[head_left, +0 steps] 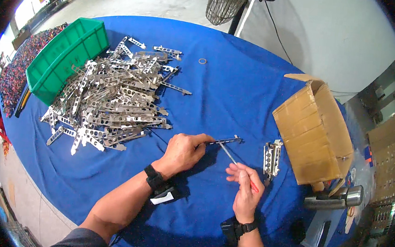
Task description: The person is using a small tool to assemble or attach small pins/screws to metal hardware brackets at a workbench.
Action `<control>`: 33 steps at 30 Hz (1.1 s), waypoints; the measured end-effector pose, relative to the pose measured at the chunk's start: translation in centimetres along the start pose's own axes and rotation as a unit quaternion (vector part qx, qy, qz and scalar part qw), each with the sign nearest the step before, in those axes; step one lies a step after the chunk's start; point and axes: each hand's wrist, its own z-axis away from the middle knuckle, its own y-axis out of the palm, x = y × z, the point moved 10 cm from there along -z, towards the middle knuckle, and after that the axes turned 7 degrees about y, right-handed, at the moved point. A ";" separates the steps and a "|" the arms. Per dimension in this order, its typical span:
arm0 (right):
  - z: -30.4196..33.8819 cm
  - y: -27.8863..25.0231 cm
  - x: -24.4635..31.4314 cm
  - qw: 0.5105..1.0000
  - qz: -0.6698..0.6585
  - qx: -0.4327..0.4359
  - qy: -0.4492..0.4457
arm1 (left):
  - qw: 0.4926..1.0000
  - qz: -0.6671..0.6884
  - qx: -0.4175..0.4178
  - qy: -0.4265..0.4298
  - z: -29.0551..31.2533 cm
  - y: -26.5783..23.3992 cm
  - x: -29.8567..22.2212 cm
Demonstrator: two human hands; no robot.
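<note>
Our right hand [247, 185] grips a thin red-handled tool [228, 153], tip at the perforated metal strip [227, 140] our left hand [183, 152] pinches over the tabletop [236, 98]. The small stack [272, 158] at right looks done; the large pile [116, 98], farther left, seems left to do.

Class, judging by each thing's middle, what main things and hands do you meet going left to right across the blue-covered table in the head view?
Green crate → heap of metal strips → left hand → held strip → right hand → small strip group → cardboard box.
</note>
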 end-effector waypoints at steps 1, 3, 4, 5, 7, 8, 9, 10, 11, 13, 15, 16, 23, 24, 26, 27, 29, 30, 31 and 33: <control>0.0 -0.1 0.0 1.000 0.003 -0.008 -0.001 | 1.000 0.001 -0.003 0.003 0.1 0.0 0.1; 0.0 -0.2 -0.4 1.000 0.003 -0.006 0.009 | 1.000 0.001 0.000 0.004 0.2 0.2 0.1; 0.0 -0.2 -0.5 1.000 0.002 -0.005 0.012 | 1.000 0.000 0.000 0.006 0.0 0.0 0.0; 0.0 0.0 -0.4 1.000 -0.001 -0.001 0.007 | 1.000 -0.003 0.012 -0.012 0.0 0.0 0.1; 0.2 0.0 -0.3 1.000 -0.008 0.004 0.001 | 0.998 -0.007 0.039 -0.049 0.1 0.1 0.0; 0.2 0.0 -0.2 1.000 -0.010 0.003 0.000 | 0.998 -0.004 0.038 -0.049 0.0 0.0 -0.1; 0.1 0.0 -0.1 1.000 -0.013 0.002 -0.002 | 0.998 -0.001 0.037 -0.049 0.0 0.0 -0.2; 0.2 -0.1 0.0 1.000 -0.015 0.001 -0.003 | 0.998 0.002 0.036 -0.049 0.0 0.1 -0.2; 0.2 -0.1 -0.1 1.000 -0.013 0.003 -0.002 | 0.998 0.004 0.035 -0.047 0.1 0.2 -0.2; 0.1 0.2 -0.1 1.000 -0.011 0.013 -0.003 | 0.999 0.003 0.028 -0.044 0.1 0.0 0.1; 0.1 -0.1 -0.2 1.000 -0.004 0.005 -0.002 | 0.999 0.011 0.017 -0.027 0.1 0.1 0.2; 0.1 -0.2 -0.2 1.000 -0.001 0.000 -0.002 | 1.000 0.015 0.012 -0.018 0.2 0.1 0.2; 0.1 0.0 0.0 1.000 -0.007 0.003 -0.010 | 0.999 0.011 0.020 -0.031 0.1 0.3 0.3; 0.2 0.0 0.1 1.000 -0.005 -0.003 -0.009 | 0.999 0.010 0.031 -0.043 0.1 0.3 0.2; 0.1 -0.2 0.0 1.000 -0.002 -0.009 -0.006 | 0.998 0.006 0.040 -0.050 0.0 0.1 0.0; 0.1 -0.3 -0.1 1.000 0.000 -0.008 -0.004 | 0.998 0.004 0.038 -0.044 0.0 0.1 -0.1; 0.1 -0.3 -0.2 1.000 0.000 -0.003 -0.004 | 0.999 0.000 0.038 -0.039 0.0 0.0 -0.3; 0.2 -0.2 -0.1 1.000 -0.001 0.001 -0.006 | 0.998 -0.002 0.040 -0.039 0.0 0.0 -0.2; 0.2 -0.2 -0.1 1.000 -0.003 0.006 -0.009 | 0.998 -0.004 0.042 -0.039 0.0 0.1 -0.2; 0.2 0.0 0.1 1.000 -0.008 -0.001 -0.004 | 0.998 0.000 0.042 -0.043 0.0 0.2 0.0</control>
